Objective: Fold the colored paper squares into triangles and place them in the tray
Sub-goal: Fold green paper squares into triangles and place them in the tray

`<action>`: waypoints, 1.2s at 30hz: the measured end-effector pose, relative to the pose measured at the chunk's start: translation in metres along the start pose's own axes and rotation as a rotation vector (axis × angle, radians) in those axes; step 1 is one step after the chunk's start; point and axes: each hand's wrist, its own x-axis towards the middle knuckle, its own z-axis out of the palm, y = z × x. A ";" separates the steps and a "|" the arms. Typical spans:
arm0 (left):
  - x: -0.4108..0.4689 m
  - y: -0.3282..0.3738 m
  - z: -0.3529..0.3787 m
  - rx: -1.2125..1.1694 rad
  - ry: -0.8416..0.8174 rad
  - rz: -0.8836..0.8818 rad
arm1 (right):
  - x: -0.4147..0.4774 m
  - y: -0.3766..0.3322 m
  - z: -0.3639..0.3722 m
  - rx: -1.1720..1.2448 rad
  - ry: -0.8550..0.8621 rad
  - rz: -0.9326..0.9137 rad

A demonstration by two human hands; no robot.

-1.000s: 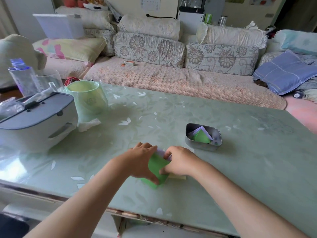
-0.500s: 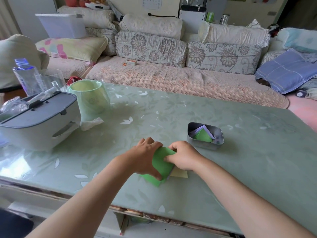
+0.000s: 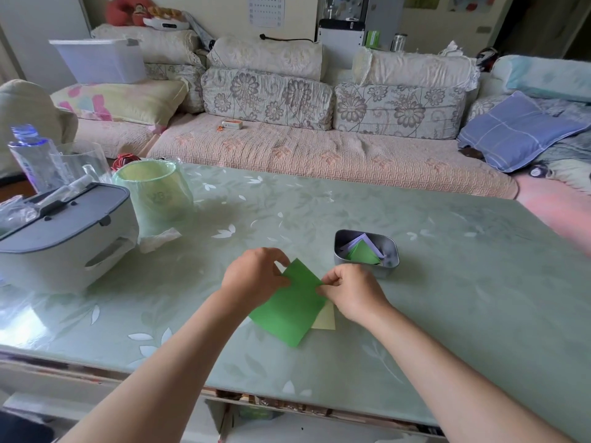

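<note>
Head view, only one on record. Writing: bottle (image 3: 32, 158) label, faint print on bin (image 3: 153, 193) and wall calendar (image 3: 266, 9) are all too blurred or small to read. Green paper (image 3: 291, 311) is at near-centre of table (image 3: 447, 298), held at its far end by both hands. Left hand (image 3: 256, 276) pinches its left edge between thumb and fingers; right hand (image 3: 351, 292) pinches its right corner. Cannot tell whether the sheet lies flat or is partly lifted. Yellow paper (image 3: 324, 319) lies under its right side, with only a corner showing. Tray (image 3: 388, 265) stands just beyond right hand, apart from it, and holds folded triangles (image 3: 363, 252), green on top and pale ones beneath. On table's left are a grey-lidded box (image 3: 64, 238), the bag-lined bin behind it, and the bottle at far left, its base hidden by the box. Sofa (image 3: 319, 155) runs behind table. Both forearms are cut off at bottom edge.
</note>
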 end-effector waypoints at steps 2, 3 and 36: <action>-0.001 0.000 -0.001 0.074 0.016 -0.001 | -0.001 -0.001 0.000 -0.036 0.019 -0.014; -0.001 -0.002 0.000 0.090 0.009 0.004 | 0.000 -0.002 0.000 -0.039 0.025 -0.020; 0.018 0.064 0.058 -0.457 -0.170 -0.027 | -0.023 0.070 -0.064 -0.097 0.103 -0.492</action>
